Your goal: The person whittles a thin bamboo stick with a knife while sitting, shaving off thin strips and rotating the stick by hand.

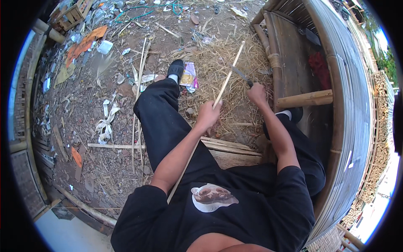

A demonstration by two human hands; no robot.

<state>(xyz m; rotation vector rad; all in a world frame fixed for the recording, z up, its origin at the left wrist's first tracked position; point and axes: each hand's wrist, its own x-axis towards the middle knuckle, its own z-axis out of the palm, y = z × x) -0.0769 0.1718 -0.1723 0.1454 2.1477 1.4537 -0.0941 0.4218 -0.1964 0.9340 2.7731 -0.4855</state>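
Observation:
My left hand [208,115] is closed around a long, thin bamboo strip [229,75], which slants from beside my left side up past the hand. In my right hand [256,93] is a knife [242,75] with a dark handle. Its blade points up and to the left, and the tip reaches the strip's upper part; whether it touches or only overlaps it I cannot tell. Pale shavings [235,101] lie thick on the ground beneath both hands. Just below the left hand, a split piece of wood or bamboo [231,151] lies between my legs.
Several long strips [140,92] lie on the ground to the left of my leg. A bamboo bench-like frame [304,98] stands close on my right. Orange scraps [86,44], a white container [105,47] and a colourful packet [189,75] litter the dirt. A bamboo-framed wall [29,105] bounds the left.

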